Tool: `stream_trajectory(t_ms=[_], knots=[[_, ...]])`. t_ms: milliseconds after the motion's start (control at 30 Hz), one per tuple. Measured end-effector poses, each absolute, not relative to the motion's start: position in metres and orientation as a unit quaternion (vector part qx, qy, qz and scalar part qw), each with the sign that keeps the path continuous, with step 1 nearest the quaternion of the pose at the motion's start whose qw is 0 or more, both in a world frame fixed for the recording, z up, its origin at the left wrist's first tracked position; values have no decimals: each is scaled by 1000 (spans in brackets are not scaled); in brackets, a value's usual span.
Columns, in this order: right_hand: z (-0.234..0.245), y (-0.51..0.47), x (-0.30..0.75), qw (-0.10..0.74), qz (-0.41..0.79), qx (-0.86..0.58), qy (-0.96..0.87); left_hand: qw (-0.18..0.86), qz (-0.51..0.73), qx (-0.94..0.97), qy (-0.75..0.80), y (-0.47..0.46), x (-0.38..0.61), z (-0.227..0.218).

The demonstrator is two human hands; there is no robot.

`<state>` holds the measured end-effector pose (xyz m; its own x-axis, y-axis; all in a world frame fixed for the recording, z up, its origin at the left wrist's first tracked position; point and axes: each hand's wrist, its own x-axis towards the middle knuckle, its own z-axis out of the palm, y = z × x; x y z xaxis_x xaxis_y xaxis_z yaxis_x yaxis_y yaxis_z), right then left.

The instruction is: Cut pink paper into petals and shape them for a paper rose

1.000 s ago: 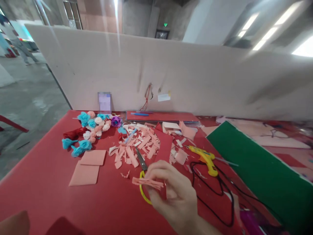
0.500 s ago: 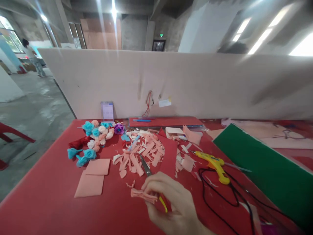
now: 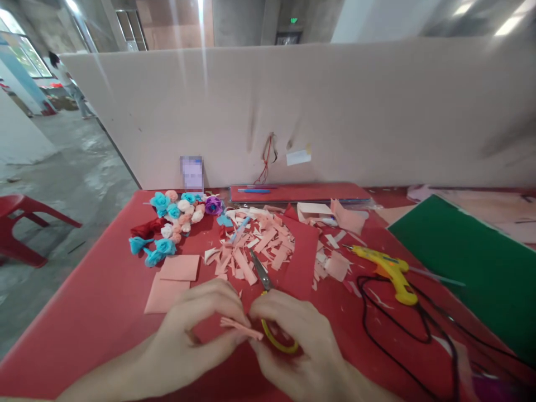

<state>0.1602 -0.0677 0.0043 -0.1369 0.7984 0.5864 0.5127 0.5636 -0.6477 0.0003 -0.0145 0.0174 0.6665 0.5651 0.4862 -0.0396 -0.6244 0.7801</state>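
A small folded stack of pink crepe paper (image 3: 240,328) is pinched between the thumb and fingers of my left hand (image 3: 199,329). My right hand (image 3: 297,340) is closed around yellow-handled scissors (image 3: 263,272), whose blades point away from me over the scraps. Its fingertips lie close to the right end of the folded paper; whether they press on it is hard to tell. Beyond the blades spreads a pile of pink and white paper scraps (image 3: 268,237). Two pink paper squares (image 3: 180,268) overlap each other just behind my left hand.
Blue, pink, white and purple paper flowers (image 3: 165,245) lie at the left. A yellow glue gun (image 3: 389,271) with a looped black cord rests at the right, beside a green board (image 3: 464,273). A phone (image 3: 192,174) leans on the white partition (image 3: 355,111). A red stool (image 3: 31,220) stands left.
My left hand has come into view from the left and taken hold of the folded pink paper, which was at my right hand's fingertips. The view has tilted down slightly.
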Motion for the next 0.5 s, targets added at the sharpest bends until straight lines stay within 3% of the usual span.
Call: stream_trajectory(t_ms=[167, 367, 500], knots=[[4, -66, 158, 441, 221, -429, -757, 375, 402, 819, 166, -16, 3, 11], [5, -64, 159, 463, 257, -418, -738, 46, 438, 883, 161, -15, -2, 11], [9, -65, 158, 457, 302, -400, -735, -57, 442, 886, 128, -21, -11, 14]])
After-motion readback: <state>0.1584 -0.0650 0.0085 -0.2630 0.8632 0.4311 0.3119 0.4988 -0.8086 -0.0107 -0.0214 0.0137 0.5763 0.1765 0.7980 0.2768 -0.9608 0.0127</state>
